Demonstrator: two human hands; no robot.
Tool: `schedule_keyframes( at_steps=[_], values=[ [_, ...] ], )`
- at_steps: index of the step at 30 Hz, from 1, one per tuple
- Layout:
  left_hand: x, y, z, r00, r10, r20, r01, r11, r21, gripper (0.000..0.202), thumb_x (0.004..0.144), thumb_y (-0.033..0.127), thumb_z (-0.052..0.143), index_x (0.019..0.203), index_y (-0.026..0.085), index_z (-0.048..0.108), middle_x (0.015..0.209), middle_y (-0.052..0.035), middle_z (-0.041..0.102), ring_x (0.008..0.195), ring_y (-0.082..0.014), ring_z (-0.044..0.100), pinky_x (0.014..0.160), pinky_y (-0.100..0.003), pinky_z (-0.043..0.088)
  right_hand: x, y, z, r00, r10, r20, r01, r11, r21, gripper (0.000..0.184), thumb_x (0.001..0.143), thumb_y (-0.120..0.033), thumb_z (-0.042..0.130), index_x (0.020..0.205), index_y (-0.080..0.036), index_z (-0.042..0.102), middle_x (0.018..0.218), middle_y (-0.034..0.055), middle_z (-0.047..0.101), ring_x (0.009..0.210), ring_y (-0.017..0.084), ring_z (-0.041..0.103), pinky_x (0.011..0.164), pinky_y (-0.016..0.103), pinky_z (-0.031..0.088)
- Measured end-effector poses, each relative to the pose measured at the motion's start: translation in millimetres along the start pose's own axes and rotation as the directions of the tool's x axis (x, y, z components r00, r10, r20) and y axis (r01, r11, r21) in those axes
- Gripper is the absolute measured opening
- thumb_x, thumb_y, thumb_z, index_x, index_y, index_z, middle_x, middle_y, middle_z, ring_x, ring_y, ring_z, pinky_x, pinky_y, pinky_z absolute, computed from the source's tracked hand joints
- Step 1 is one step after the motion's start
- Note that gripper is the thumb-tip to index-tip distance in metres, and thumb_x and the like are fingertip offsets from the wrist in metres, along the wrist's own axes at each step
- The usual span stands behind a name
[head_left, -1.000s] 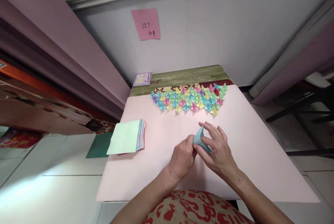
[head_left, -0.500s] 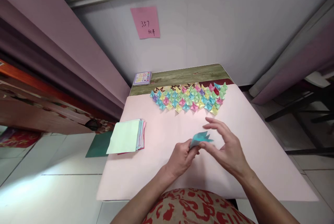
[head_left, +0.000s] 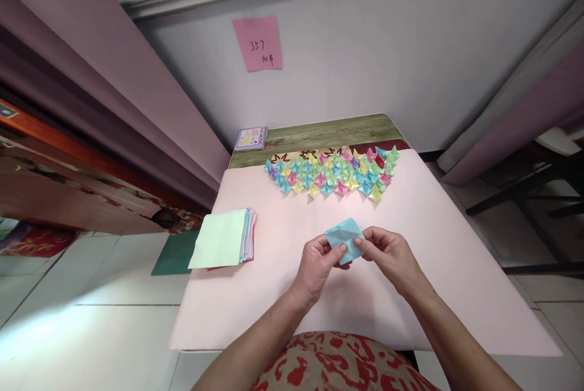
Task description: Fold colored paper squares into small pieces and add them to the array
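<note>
Left hand (head_left: 316,264) and right hand (head_left: 393,255) pinched the folded blue paper (head_left: 343,235) from either side above the counter (head_left: 283,227), probably to keep its folds flat.

Worktop (head_left: 314,135), green wood-grain. Overlay, smooth pale pink sheet (head_left: 283,230), covering most. 12 o'clock: multicoloured pointed folded-paper pieces (head_left: 320,179). 9 o'clock: stack of square coloured papers (head_left: 219,238). Near 11 o'clock: purple-edged printed pile (head_left: 252,138).

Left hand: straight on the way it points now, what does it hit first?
The blue folded paper, which the left hand itself holds. Past that, probably the fingers of the right hand, though depth is hard to judge from this one view.
</note>
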State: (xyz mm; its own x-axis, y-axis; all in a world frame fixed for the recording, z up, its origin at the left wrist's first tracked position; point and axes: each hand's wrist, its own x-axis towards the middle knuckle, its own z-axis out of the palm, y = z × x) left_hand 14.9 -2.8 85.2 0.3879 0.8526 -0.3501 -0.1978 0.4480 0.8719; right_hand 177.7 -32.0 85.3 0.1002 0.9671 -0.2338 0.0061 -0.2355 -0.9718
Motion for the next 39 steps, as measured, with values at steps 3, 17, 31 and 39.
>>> schedule_keyframes(
  at_steps=[3,17,31,39],
  values=[
    [5,2,-4.3,0.998,0.001,-0.061,-0.003,0.999,-0.035,0.034,0.07,0.037,0.08,0.086,0.01,0.069,0.069,-0.0043,0.067,0.058,-0.0128,0.06,0.056,-0.027,0.055,4,4,-1,1.0,0.003,0.002,-0.003,1.0,-0.014,0.037,0.079,-0.054,0.069,0.079,-0.017,0.067,0.067,0.0008,0.06,0.06,0.013,0.052,0.056,0.024,0.044],
    [20,-14,-8.7,0.983,-0.064,-0.174,0.036,0.987,-0.159,0.044,0.065,0.041,0.083,0.092,0.009,0.069,0.077,-0.0092,0.072,0.066,-0.0204,0.069,0.058,-0.03,0.058,18,27,12,0.977,0.156,-0.146,-0.116,0.961,0.252,0.055,0.067,-0.051,0.082,0.108,-0.019,0.063,0.081,0.0033,0.068,0.071,0.017,0.065,0.063,0.029,0.055],
    [15,-8,-11.2,0.977,-0.009,-0.215,-0.035,0.979,-0.2,0.038,0.066,0.041,0.083,0.082,0.012,0.065,0.072,-0.0045,0.068,0.065,-0.0152,0.064,0.061,-0.03,0.057,9,30,18,0.966,-0.156,-0.207,0.173,0.983,0.065,0.039,0.08,-0.043,0.073,0.11,-0.021,0.06,0.081,0.0012,0.063,0.069,0.015,0.061,0.069,0.03,0.053],
    [12,-7,-7.9,0.987,0.008,-0.16,-0.037,0.983,-0.182,0.038,0.063,0.034,0.086,0.086,0.012,0.065,0.073,-0.0032,0.068,0.062,-0.0128,0.061,0.063,-0.029,0.056,5,29,22,0.944,-0.26,-0.203,0.232,0.961,-0.149,0.028,0.081,-0.037,0.071,0.103,-0.022,0.065,0.075,0.0008,0.066,0.065,0.016,0.063,0.067,0.031,0.055]
  ],
)
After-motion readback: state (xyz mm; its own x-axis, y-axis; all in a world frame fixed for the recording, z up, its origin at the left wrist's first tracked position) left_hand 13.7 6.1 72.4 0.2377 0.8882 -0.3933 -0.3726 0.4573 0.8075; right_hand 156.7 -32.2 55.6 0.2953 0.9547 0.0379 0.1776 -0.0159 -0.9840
